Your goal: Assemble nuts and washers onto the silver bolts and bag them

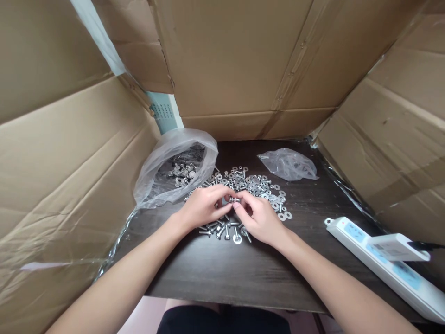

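A person's left hand [206, 204] and right hand [260, 215] pinch a small metal fastener [237, 200] over loose bolts and washers [257, 186] beside an open plastic bag [148, 183].

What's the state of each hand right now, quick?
Left hand: closed, thumb and fingers pinching a small metal fastener.
Right hand: closed, fingertips on the same fastener.

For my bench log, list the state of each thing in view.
Left hand: pinching a small metal fastener
Right hand: pinching the same fastener
Bolts: loose, scattered
Washers: loose, some overlapping
Large plastic bag: open, metal pieces inside
Small plastic bag: crumpled
Power strip: adapter plugged in; on or off, cannot tell
Cardboard panels: standing, creased
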`<control>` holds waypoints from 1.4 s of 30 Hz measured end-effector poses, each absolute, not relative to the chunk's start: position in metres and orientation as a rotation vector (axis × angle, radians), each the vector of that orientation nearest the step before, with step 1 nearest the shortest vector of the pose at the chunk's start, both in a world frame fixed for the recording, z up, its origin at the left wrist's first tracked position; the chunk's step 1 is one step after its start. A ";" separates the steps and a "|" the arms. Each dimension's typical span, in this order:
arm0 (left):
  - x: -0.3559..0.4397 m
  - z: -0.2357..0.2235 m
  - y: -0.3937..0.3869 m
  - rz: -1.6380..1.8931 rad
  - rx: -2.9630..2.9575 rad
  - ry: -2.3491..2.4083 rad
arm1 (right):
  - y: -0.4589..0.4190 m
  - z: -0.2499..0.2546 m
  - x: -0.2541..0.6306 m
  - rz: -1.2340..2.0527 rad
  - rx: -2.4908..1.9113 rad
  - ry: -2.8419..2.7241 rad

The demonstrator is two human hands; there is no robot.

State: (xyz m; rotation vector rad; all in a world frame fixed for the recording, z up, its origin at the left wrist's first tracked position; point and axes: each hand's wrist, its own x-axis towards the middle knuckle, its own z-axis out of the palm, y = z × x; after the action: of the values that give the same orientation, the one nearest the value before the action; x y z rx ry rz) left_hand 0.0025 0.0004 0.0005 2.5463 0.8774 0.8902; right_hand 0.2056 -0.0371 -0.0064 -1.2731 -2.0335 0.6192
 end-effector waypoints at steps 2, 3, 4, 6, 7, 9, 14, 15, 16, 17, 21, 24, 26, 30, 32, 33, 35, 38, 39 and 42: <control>0.003 0.000 0.000 0.894 2.547 0.879 | -0.037 -0.007 0.206 0.613 -1.274 -2.028; 0.002 0.000 0.000 0.894 2.547 0.882 | -0.037 -0.007 0.206 0.612 -1.275 -2.026; 0.002 0.000 0.000 0.892 2.547 0.885 | -0.037 -0.007 0.206 0.612 -1.275 -2.026; 0.002 0.000 0.000 0.889 2.547 0.887 | -0.038 -0.008 0.206 0.619 -1.271 -2.031; 0.002 0.000 0.000 0.891 2.547 0.886 | -0.038 -0.008 0.207 0.624 -1.269 -2.035; 0.003 -0.001 0.000 0.898 2.547 0.883 | -0.038 -0.008 0.207 0.631 -1.262 -2.044; 0.003 0.000 0.001 0.905 2.552 0.882 | -0.037 -0.008 0.206 0.630 -1.257 -2.053; 0.003 0.000 0.001 0.904 2.550 0.883 | -0.037 -0.007 0.206 0.628 -1.258 -2.052; 0.003 0.000 0.001 0.902 2.548 0.884 | -0.037 -0.007 0.206 0.628 -1.258 -2.050; 0.003 0.000 0.001 0.900 2.545 0.885 | -0.037 -0.006 0.206 0.629 -1.258 -2.047; 0.002 0.000 0.001 0.902 2.543 0.879 | -0.037 -0.006 0.205 0.623 -1.267 -2.019; 0.002 0.000 0.000 0.904 2.550 0.877 | -0.037 -0.006 0.206 0.598 -1.265 -2.006; 0.002 0.000 0.000 0.896 2.547 0.881 | -0.037 -0.007 0.206 0.591 -1.263 -2.006; 0.002 -0.001 0.001 0.887 2.542 0.890 | -0.038 -0.006 0.206 0.600 -1.265 -2.011; 0.002 -0.001 0.001 0.893 2.540 0.889 | -0.038 -0.006 0.206 0.610 -1.270 -2.016; 0.002 -0.001 0.000 0.895 2.540 0.885 | -0.038 -0.006 0.206 0.614 -1.273 -2.020; 0.003 0.000 0.000 0.901 2.544 0.879 | -0.038 -0.006 0.207 0.617 -1.270 -2.025; 0.003 0.001 0.000 0.909 2.545 0.878 | -0.038 -0.006 0.206 0.608 -1.258 -2.036; 0.003 0.001 0.000 0.910 2.544 0.881 | -0.037 -0.006 0.206 0.603 -1.255 -2.041; 0.003 0.001 0.000 0.901 2.548 0.886 | -0.037 -0.005 0.206 0.598 -1.252 -2.059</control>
State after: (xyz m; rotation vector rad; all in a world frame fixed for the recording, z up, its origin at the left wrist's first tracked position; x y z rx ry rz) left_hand 0.0034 -0.0002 0.0005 2.5482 0.8858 0.9006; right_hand 0.2056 -0.0371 -0.0050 -1.2517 -2.0587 0.5981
